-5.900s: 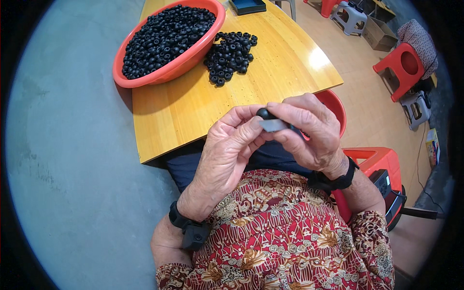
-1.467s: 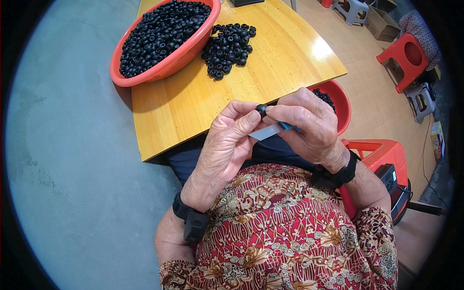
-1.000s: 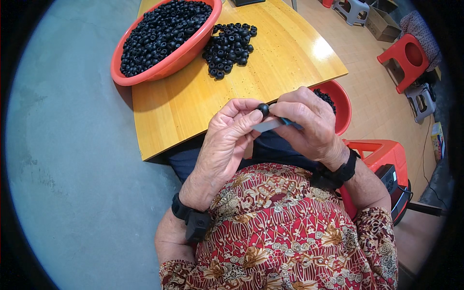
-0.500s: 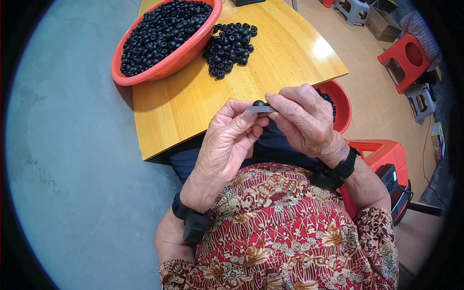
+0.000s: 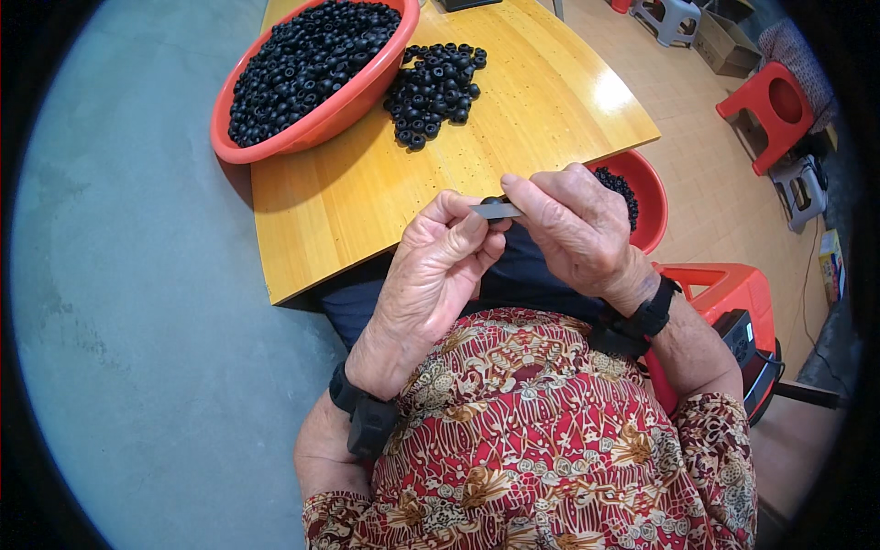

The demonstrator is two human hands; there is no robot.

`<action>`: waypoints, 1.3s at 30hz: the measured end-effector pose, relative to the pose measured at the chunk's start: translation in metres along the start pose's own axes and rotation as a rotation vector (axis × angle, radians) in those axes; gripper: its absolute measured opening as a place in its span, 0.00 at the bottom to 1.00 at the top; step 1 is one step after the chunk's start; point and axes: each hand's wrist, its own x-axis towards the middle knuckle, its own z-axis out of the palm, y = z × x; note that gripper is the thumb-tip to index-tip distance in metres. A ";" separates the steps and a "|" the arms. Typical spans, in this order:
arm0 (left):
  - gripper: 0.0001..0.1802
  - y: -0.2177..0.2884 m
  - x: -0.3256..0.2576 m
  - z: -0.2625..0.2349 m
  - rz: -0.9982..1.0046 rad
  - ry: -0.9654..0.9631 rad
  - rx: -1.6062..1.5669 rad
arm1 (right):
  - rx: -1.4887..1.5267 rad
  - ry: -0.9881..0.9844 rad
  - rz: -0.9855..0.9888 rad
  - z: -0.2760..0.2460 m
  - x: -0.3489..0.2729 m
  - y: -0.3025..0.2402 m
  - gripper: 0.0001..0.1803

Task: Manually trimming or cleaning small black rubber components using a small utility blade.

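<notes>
Between the thumb and fingers of my left hand (image 5: 423, 275) is a small black round part (image 5: 492, 201), bead-like. My right hand (image 5: 582, 229) grips a thin flat grey metal blade (image 5: 496, 211), which lies across the near side of the part. Its far end reaches my left thumb tip. Both hands meet over my lap, just off the near edge of the yellow wooden table (image 5: 321, 225). A loose pile of similar black parts with holes (image 5: 435, 96) lies on the table beyond my hands. My fingers partly hide the held part.
A large red basin (image 5: 280, 145) heaped with black parts stands at the table's far left. Below the right table edge is another red basin (image 5: 654, 215) holding black pieces. A red stool (image 5: 747, 284) stands by my right arm; more stools and a cardboard box (image 5: 727, 48) are farther right.
The blade has tilted slightly and sits a little lower across the black part. My left fingers have curled in somewhat; both hands stay in nearly the same place.
</notes>
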 end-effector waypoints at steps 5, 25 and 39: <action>0.03 -0.002 0.001 -0.002 0.014 -0.009 -0.012 | 0.011 -0.012 0.007 0.002 -0.003 0.000 0.25; 0.05 0.005 -0.001 0.010 0.024 -0.023 -0.016 | 0.501 0.098 0.425 -0.005 0.017 -0.006 0.12; 0.10 0.002 0.000 0.008 0.028 0.017 0.150 | 0.352 0.057 0.209 -0.002 0.017 -0.015 0.18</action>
